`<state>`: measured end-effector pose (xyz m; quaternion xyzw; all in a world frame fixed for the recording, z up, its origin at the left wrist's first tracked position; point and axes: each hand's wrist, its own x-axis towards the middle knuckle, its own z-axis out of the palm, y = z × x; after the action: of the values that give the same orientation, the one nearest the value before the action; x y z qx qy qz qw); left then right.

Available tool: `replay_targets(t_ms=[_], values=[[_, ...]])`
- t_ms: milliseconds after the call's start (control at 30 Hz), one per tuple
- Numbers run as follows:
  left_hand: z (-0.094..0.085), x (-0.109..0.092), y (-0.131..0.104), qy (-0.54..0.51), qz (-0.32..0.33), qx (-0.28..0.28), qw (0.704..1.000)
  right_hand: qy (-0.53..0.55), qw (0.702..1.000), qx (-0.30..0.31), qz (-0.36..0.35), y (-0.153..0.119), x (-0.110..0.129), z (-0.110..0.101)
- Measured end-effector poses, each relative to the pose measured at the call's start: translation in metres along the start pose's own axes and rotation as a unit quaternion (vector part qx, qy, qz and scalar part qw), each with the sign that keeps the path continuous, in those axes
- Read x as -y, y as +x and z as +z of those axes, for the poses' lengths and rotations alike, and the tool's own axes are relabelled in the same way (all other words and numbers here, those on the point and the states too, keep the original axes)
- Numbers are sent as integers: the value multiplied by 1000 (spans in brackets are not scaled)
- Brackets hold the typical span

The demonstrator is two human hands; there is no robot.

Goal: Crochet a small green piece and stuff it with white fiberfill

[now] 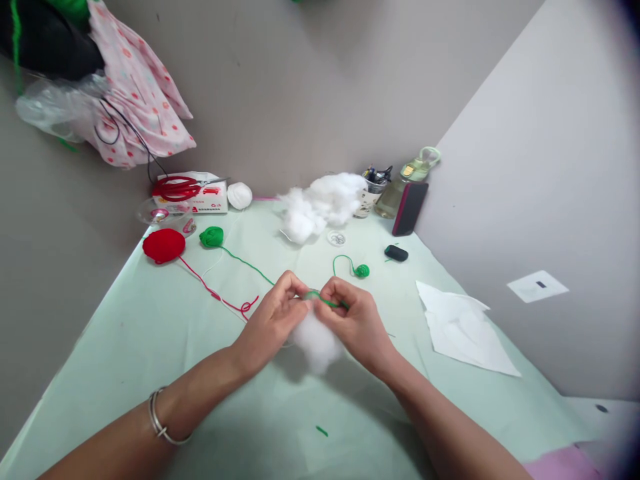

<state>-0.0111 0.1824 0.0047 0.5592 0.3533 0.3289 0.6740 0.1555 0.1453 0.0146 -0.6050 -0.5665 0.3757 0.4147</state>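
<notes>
Both my hands meet over the middle of the table with fingers closed in a pinch. A short stretch of green yarn [327, 302] runs between the fingertips of my left hand [270, 317] and my right hand [359, 319]. Under the fingers hangs a white tuft of fibre stuffing [317, 343]; whether it is gripped or tied to the yarn I cannot tell. From a green yarn ball [212, 237] a strand leads to my left hand. A smaller green ball [362, 271], with a loose strand, lies beyond my right hand. My fingertips are partly hidden.
At the left lie a red yarn ball [164, 246] and red scissors [176, 188] on a box [213, 200]. A stuffing heap [325, 203], pen cup [369, 197], bottle [395, 193] and phone [411, 209] line the back. White paper [463, 330] lies right.
</notes>
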Motion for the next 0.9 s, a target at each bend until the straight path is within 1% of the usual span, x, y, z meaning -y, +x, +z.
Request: replay_targets(t_ms=[67, 167, 267, 367, 467, 500, 567, 633, 667, 700, 733, 800, 833, 867, 900], values=[[0, 1, 0, -19, 8, 19, 1000, 26, 1000, 3, 3, 1, 2, -6], [0, 5, 2, -23, 14, 10, 1000, 48, 998, 49, 6, 1, 6, -12], [1, 9, 5, 15, 37, -38, 998, 55, 993, 101, 13, -3, 10, -9], [0, 11, 7, 63, 69, -88, 992, 43, 991, 128, 8, -7, 13, -3], [0, 12, 7, 67, 64, -84, 992, 25, 993, 118, 4, -7, 11, -3], [0, 12, 7, 61, 56, -78, 994, 8, 995, 103, -8, -6, 9, -5], [0, 13, 7, 33, 42, -67, 996, -32, 996, 56, -54, -3, 5, -11], [1, 13, 7, 1, 35, -58, 998, -43, 994, 8, -100, -2, 3, -18], [1, 13, 7, -9, 35, -56, 998, -21, 994, 2, -109, -1, 2, -20], [1, 12, 7, -13, 33, -55, 998, 23, 994, 13, -109, -2, 3, -23], [1, 12, 6, -11, 30, -57, 998, 81, 991, 34, -102, -2, 4, -24], [1, 10, 6, 13, 29, -68, 997, 197, 974, 82, -74, -3, 6, -25], [1, 8, 5, 26, 32, -75, 996, 227, 968, 91, -58, -3, 7, -25], [0, 7, 4, 37, 35, -79, 996, 223, 970, 82, -46, -3, 8, -25], [0, 6, 4, 44, 39, -84, 995, 186, 980, 61, -39, -3, 8, -23]])
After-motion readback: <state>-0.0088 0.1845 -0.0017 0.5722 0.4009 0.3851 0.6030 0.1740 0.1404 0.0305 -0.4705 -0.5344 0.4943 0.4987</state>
